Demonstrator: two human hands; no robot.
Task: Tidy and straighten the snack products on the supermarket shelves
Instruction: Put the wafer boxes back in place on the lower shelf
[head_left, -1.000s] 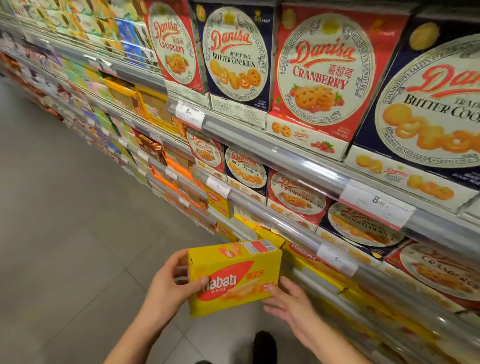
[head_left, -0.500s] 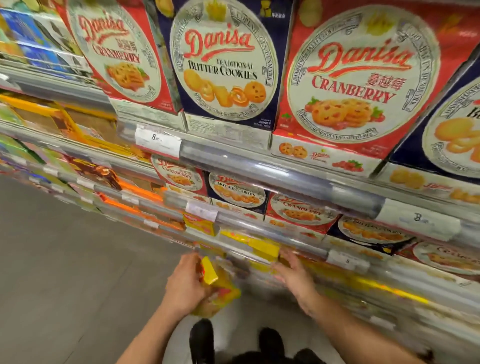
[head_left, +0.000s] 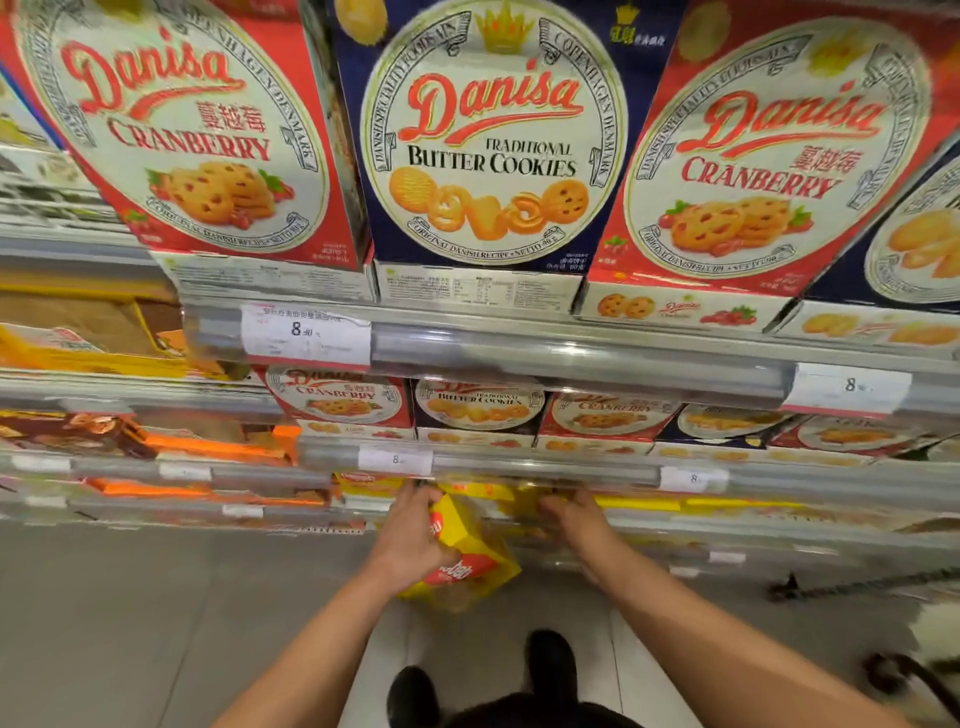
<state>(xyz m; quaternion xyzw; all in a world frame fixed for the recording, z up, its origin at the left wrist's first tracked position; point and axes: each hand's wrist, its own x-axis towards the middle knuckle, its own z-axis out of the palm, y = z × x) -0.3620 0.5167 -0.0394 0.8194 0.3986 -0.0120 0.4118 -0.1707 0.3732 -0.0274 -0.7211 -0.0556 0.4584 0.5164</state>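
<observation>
A: Your left hand (head_left: 410, 540) grips the yellow Nabati wafer box (head_left: 470, 551), fingers curled round its end. You hold it tilted, just outside the front edge of the low shelf (head_left: 779, 512), I think so that its row can be prepared first.

B: And my right hand (head_left: 569, 514)?

A: It reaches under the rail of the price strip (head_left: 519, 462), into the yellow packs (head_left: 644, 503). The fingers are hidden there, so I cannot tell if they pinch something or only push.

B: Is there room for the box?

A: The gap between this shelf and the strip above looks low, so I judge the box must go in flat, not standing. The floor (head_left: 130, 623) side is free for your elbows. The Danisa cookie boxes (head_left: 483, 140) on the upper shelves already face the front.
</observation>
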